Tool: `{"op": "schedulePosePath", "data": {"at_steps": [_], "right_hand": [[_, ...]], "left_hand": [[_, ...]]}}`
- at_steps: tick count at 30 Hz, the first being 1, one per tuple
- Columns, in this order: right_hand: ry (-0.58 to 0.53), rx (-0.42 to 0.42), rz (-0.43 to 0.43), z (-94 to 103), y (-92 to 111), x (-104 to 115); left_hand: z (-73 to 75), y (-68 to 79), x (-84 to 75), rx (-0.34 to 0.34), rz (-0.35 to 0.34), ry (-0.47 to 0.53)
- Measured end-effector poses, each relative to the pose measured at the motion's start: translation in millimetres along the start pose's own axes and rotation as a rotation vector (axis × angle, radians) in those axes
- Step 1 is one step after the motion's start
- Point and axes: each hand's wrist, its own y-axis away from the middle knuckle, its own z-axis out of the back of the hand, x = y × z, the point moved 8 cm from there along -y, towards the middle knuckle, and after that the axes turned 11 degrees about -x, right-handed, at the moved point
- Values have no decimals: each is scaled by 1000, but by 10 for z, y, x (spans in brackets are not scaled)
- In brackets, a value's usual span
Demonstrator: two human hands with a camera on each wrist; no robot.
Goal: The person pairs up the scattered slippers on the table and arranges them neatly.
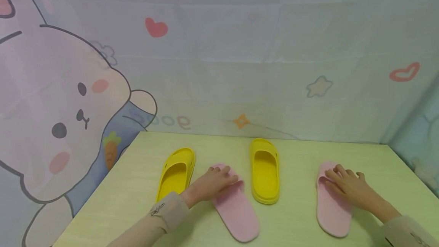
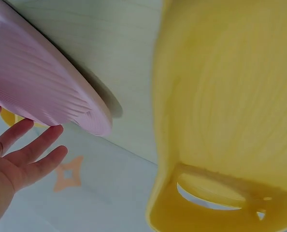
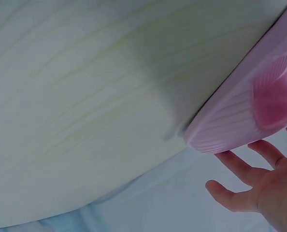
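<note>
Where straps (image 2: 35,72) arch, both pink slippers (image 1: 238,216) (image 1: 334,216) look ribbed.

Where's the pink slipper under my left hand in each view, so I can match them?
Head: the pink slipper lies under your left hand, bottom, just right of centre.
Left wrist: upper left, above that hand.
Right wrist: not there; the other pink slipper shows instead.
Landmark in all three: the pale table.
</note>
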Motion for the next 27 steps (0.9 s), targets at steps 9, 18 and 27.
{"op": "schedulePosePath", "data": {"at_steps": [9,18,27], "right_hand": [[-15,-32,56,106,26,36],[-22,-51,76,117,96,-47],[-58,28,13,85,100,-138]], "left_hand": [[-21,-23,27,-21,-7,38],[-5,-20,100,25,110,214],[-42,-7,166,75,171,267]]}}
